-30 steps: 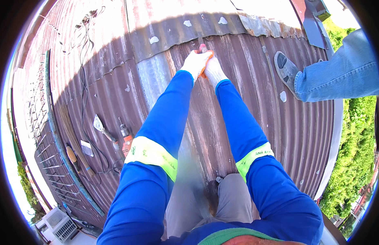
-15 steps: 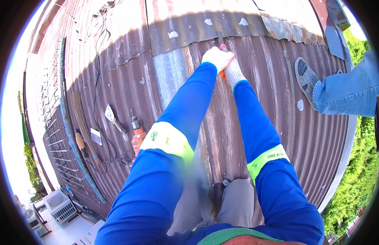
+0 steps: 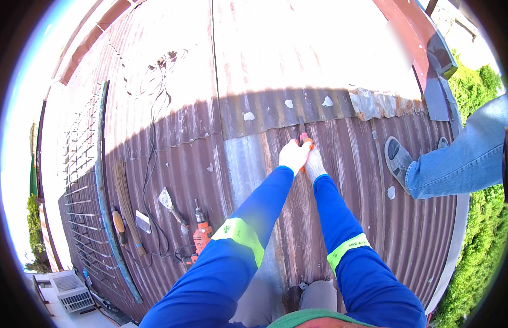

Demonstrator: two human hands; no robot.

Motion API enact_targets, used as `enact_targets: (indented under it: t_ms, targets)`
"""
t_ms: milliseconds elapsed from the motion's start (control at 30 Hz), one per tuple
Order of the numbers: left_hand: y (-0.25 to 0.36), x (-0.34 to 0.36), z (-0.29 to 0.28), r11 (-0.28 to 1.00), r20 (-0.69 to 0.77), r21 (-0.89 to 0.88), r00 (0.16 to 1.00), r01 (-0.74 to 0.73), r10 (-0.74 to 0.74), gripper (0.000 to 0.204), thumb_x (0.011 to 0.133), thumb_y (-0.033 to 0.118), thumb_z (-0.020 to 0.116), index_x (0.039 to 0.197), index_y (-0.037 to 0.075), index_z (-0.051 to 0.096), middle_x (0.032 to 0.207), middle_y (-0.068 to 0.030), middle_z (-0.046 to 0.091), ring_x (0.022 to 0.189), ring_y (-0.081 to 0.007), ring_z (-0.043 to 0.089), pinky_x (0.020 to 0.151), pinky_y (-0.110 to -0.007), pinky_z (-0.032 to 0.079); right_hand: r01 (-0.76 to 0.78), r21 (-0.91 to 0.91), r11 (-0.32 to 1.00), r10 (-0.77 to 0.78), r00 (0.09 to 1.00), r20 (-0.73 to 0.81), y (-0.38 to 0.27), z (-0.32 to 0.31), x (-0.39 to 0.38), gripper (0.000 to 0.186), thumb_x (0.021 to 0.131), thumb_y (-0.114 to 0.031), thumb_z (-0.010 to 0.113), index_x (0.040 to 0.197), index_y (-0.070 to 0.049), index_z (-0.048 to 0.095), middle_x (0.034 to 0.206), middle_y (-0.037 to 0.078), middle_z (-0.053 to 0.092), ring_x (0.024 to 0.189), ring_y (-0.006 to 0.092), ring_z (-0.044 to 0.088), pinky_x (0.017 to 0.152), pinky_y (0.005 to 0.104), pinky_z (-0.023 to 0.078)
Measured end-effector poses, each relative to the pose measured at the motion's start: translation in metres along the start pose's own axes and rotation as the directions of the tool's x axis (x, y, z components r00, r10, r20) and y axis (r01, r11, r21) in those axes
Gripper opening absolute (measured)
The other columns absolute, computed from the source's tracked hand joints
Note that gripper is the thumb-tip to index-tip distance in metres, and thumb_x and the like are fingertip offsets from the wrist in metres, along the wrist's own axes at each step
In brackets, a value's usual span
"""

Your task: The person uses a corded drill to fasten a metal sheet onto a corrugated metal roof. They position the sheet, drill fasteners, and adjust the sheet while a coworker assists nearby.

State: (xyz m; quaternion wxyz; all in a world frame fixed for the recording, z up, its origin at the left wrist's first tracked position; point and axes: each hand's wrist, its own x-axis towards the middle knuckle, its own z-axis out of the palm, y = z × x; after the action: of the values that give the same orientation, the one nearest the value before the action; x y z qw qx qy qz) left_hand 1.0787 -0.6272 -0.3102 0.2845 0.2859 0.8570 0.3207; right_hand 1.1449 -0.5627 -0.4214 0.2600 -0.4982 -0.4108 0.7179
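Observation:
Both my hands wear white knit gloves with orange palms and are stretched out ahead, together over the corrugated roof (image 3: pixel 341 158). My left hand (image 3: pixel 293 156) is closed, pressed against my right hand (image 3: pixel 314 164), which is closed too. Between them they grip a small red-handled tool (image 3: pixel 304 137); its red end shows beyond my fingers, near the lower edge of an overlapping metal sheet (image 3: pixel 314 113). Its working end is too small to make out. Whitish patches (image 3: pixel 288 103) dot that upper sheet.
An orange drill (image 3: pixel 202 236), a scraper (image 3: pixel 167 201), a stick broom (image 3: pixel 123 188) and a wooden-handled tool (image 3: pixel 119 223) lie to the left. Cables (image 3: pixel 151 147) run there beside a metal grille (image 3: pixel 103 180). Another person's shoe (image 3: pixel 399 160) stands at the right, near the roof's edge.
The view has tilted up, so the roof and tools sit lower in the picture. My hands stay together on the tool near the sheet's edge.

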Motion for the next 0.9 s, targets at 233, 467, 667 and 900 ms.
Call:
enact_targets:
  t_ms: [233, 467, 667, 900]
  targets:
    - [-0.161, -0.191, -0.067, 0.645, 0.31, 0.694, 0.941, -0.32, 0.134, 0.101, 0.09, 0.071, 0.06, 0.164, 0.011, 0.03, 0.172, -0.0249, 0.014, 0.159, -0.0457, 0.009, 0.123, -0.067, 0.008, -0.16, -0.173, 0.972, 0.171, 0.984, 0.05, -0.022, 0.005, -0.013, 0.021, 0.091, -0.008, 0.061, 0.108, -0.014, 0.051, 0.077, 0.006, 0.062, 0.048, 0.0122, 0.05, 0.035, 0.0302, 0.036]
    - [-0.209, -0.196, -0.048, 0.623, 0.166, 0.678, 0.907, -0.391, 0.388, 0.095, 0.085, 0.069, 0.064, 0.156, 0.01, 0.043, 0.165, -0.0264, 0.029, 0.155, -0.0431, 0.021, 0.117, -0.073, 0.012, 0.01, 0.132, 0.991, -0.032, 0.986, 0.163, -0.046, -0.011, -0.039, 0.02, 0.091, -0.007, 0.063, 0.107, -0.011, 0.053, 0.078, 0.006, 0.06, 0.049, 0.0093, 0.048, 0.038, 0.0262, 0.035]
    - [-0.197, -0.193, -0.062, 0.674, 0.087, 0.597, 0.87, -0.435, 0.485, 0.087, 0.077, 0.061, 0.074, 0.145, 0.009, 0.056, 0.154, -0.0258, 0.042, 0.146, -0.0443, 0.036, 0.112, -0.075, 0.02, -0.082, -0.154, 0.985, 0.09, 0.995, 0.049, -0.02, 0.004, -0.027, 0.023, 0.093, -0.009, 0.063, 0.113, -0.012, 0.053, 0.084, 0.007, 0.065, 0.055, 0.0115, 0.056, 0.039, 0.0271, 0.04]
    - [-0.189, -0.194, -0.067, 0.696, 0.078, 0.569, 0.872, -0.437, 0.484, 0.085, 0.075, 0.059, 0.077, 0.141, 0.01, 0.058, 0.151, -0.0259, 0.045, 0.142, -0.0442, 0.04, 0.111, -0.075, 0.022, -0.277, 0.035, 0.96, 0.267, 0.948, 0.174, -0.057, -0.003, -0.053, 0.032, 0.094, -0.012, 0.067, 0.121, -0.005, 0.051, 0.1, 0.015, 0.069, 0.08, 0.0279, 0.071, 0.064, 0.0433, 0.062]
